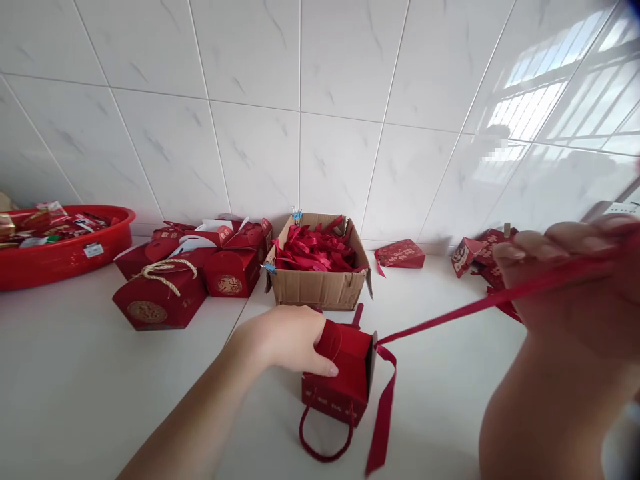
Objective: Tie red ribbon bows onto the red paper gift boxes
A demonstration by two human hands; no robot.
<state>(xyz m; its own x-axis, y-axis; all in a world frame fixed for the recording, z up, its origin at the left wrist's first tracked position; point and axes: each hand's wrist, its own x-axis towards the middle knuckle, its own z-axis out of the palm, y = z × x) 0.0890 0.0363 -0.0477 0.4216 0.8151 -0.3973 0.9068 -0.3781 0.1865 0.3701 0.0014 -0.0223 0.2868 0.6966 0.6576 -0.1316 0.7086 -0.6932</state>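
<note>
A: Head view, sole view. Left hand [287,339]?

B: Closed around a small red box [345,373]: thumb bent over the top, other fingertips lost at the far side. Box sits on the white counter [75,380], centre front; probably pinned there so it won't skid under the pull from the right.

A: Right hand [565,307]?

B: Raised, near the right edge, fingers curled in on a red ribbon [450,313]; exact pinch point blurred. Ribbon runs taut to the box's right edge, a slack tail hanging below. Tension likely keeps the strip straight.

A: Why the carton [315,291] just beyond the box?

B: Within easy reach, I'd judge; loose ribbons [320,248] fill it. Blue clips [270,268] on its rim seem to hold flaps back.

A: Tally?

B: Two hands. One box gripped, one cord handle [326,459] looped towards the wearer. One taut ribbon. One carton, two blue clips. One red basin [100,250] at left; its packets [70,223] too jumbled to count. Grouped boxes [165,297] beside it: at least four, overlapping. One lone box [401,255] by the wall. Red cartons [465,257] behind the right hand: partly hidden, no sure count.
</note>
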